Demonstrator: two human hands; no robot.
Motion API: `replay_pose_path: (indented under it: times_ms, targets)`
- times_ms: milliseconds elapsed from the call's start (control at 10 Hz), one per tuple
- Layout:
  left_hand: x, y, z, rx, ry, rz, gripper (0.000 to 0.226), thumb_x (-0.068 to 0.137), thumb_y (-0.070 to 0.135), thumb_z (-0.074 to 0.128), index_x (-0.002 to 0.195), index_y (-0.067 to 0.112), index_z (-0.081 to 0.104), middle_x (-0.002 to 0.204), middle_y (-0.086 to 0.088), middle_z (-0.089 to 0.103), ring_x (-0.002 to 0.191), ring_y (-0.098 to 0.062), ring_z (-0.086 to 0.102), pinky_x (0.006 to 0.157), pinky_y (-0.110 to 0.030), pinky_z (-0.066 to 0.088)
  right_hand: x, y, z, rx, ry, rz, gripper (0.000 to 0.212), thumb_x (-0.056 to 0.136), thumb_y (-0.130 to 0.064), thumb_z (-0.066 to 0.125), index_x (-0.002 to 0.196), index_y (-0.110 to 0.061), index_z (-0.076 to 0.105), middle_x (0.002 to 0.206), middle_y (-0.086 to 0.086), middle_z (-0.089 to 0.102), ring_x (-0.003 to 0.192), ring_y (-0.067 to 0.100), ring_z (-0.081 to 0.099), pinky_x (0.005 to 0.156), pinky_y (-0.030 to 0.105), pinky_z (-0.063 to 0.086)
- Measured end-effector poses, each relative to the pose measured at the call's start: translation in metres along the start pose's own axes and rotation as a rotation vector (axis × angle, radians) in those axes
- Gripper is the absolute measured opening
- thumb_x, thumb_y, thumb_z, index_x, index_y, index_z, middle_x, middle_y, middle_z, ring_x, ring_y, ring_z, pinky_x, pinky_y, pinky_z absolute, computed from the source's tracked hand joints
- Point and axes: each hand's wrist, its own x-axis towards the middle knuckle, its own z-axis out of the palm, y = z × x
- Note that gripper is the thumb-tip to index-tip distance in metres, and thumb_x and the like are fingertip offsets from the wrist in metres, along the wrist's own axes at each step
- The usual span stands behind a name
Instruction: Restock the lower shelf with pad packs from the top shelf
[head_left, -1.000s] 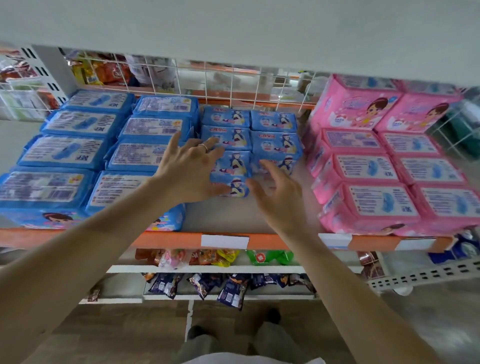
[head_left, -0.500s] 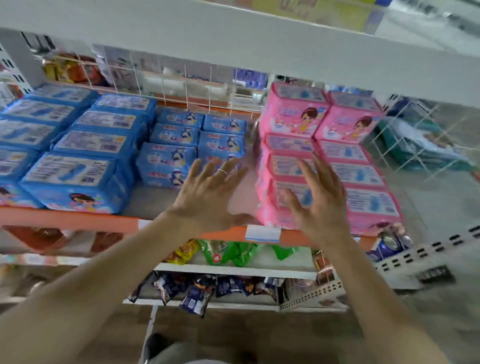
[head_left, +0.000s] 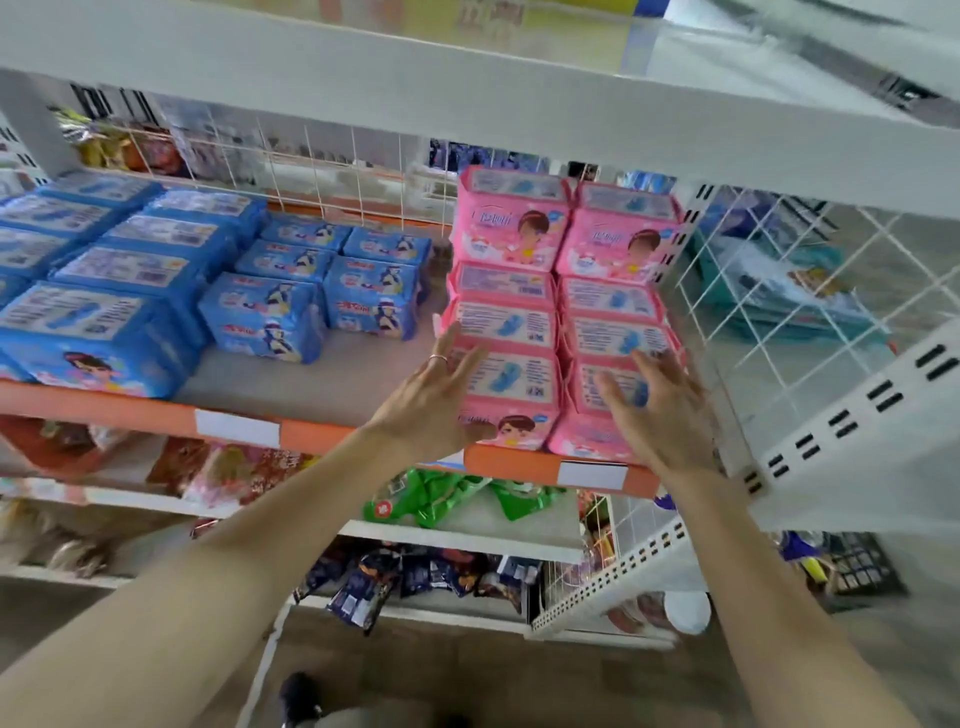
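Observation:
Pink pad packs (head_left: 566, 312) fill the right part of the orange-edged shelf (head_left: 322, 434) in two rows. Small blue pad packs (head_left: 322, 291) sit in the middle and large blue pad packs (head_left: 98, 291) on the left. My left hand (head_left: 436, 400) is spread in front of the left front pink pack (head_left: 511, 400), fingers straight, at its left side. My right hand (head_left: 660, 410) is spread before the right front pink pack (head_left: 587, 436), partly hiding it. Neither hand holds anything. A white shelf (head_left: 467, 88) runs above.
White wire mesh (head_left: 779, 291) closes the right end of the shelf, with a perforated white upright (head_left: 841, 415) beside it. Below hang green packets (head_left: 441, 499) and dark snack packets (head_left: 410, 577). Bare shelf board lies in front of the small blue packs.
My view has swung right and up. Both hands moved from the small blue packs across to the pink packs, still spread and holding nothing.

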Motion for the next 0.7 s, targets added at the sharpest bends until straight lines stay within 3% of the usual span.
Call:
replay_pose_path:
  times_ms: [100,200,300,400,500,600,700]
  targets:
    - [0.004,0.006,0.000,0.006,-0.015,-0.004,0.108,0.083,0.045,0.076,0.159,0.022,0.003,0.164,-0.020,-0.016,0.143,-0.039,0.035,0.113,-0.050,0.034,-0.003,-0.009,0.001,-0.015,0.057,-0.075,0.078,0.088,-0.082,0.024,0.152,-0.036,0.031,0.164,0.001,0.018,0.151,0.027,0.014,0.121,0.049,0.006]
    - [0.001,0.006,-0.003,-0.007,-0.009,-0.008,0.105,0.083,0.044,0.076,0.159,0.026,0.005,0.164,-0.018,-0.016,0.141,-0.041,0.037,0.112,-0.054,0.035,-0.002,-0.008,0.003,-0.041,0.048,-0.109,0.083,0.086,-0.084,0.015,0.151,-0.035,0.032,0.164,0.001,0.021,0.151,0.025,0.016,0.123,0.050,0.005]
    - [-0.001,0.005,-0.006,0.018,-0.010,-0.005,0.106,0.081,0.057,0.072,0.158,0.031,0.003,0.165,-0.013,-0.013,0.145,-0.042,0.029,0.114,-0.059,0.035,-0.003,-0.006,-0.002,-0.027,0.020,-0.106,0.087,0.084,-0.087,0.012,0.153,-0.036,0.026,0.165,0.000,0.017,0.152,0.025,0.012,0.123,0.052,0.004]
    - [-0.004,0.010,-0.014,0.180,0.008,-0.044,0.102,0.081,0.078,0.052,0.156,0.032,0.001,0.167,-0.006,-0.007,0.152,-0.035,0.009,0.115,-0.062,0.030,-0.008,-0.007,-0.010,-0.064,0.014,-0.087,0.085,0.085,-0.087,0.013,0.154,-0.039,0.021,0.166,-0.001,0.010,0.153,0.029,0.005,0.121,0.057,0.002]
    - [-0.009,0.010,-0.021,0.277,0.046,-0.067,0.103,0.079,0.089,0.034,0.157,0.030,0.001,0.167,-0.004,-0.007,0.153,-0.034,0.003,0.118,-0.061,0.022,-0.013,-0.015,-0.017,-0.115,0.004,-0.075,0.082,0.085,-0.086,0.013,0.154,-0.042,0.018,0.167,-0.006,0.000,0.152,0.034,-0.008,0.120,0.061,-0.003]
    - [-0.012,0.010,-0.029,0.331,0.089,-0.053,0.104,0.077,0.092,0.020,0.157,0.027,0.007,0.168,-0.003,-0.001,0.153,-0.031,0.009,0.117,-0.058,0.025,-0.022,-0.031,-0.023,-0.123,-0.009,-0.103,0.082,0.084,-0.084,0.015,0.154,-0.041,0.016,0.166,-0.005,-0.007,0.152,0.030,-0.014,0.120,0.057,-0.005]
    - [-0.016,0.012,-0.038,0.334,0.121,-0.058,0.102,0.081,0.087,0.025,0.158,0.023,0.009,0.168,0.000,0.003,0.153,-0.027,0.010,0.118,-0.054,0.026,-0.025,-0.051,-0.025,-0.116,-0.002,-0.168,0.089,0.079,-0.087,0.013,0.155,-0.041,0.012,0.163,-0.007,-0.021,0.151,0.028,-0.017,0.119,0.057,-0.006]
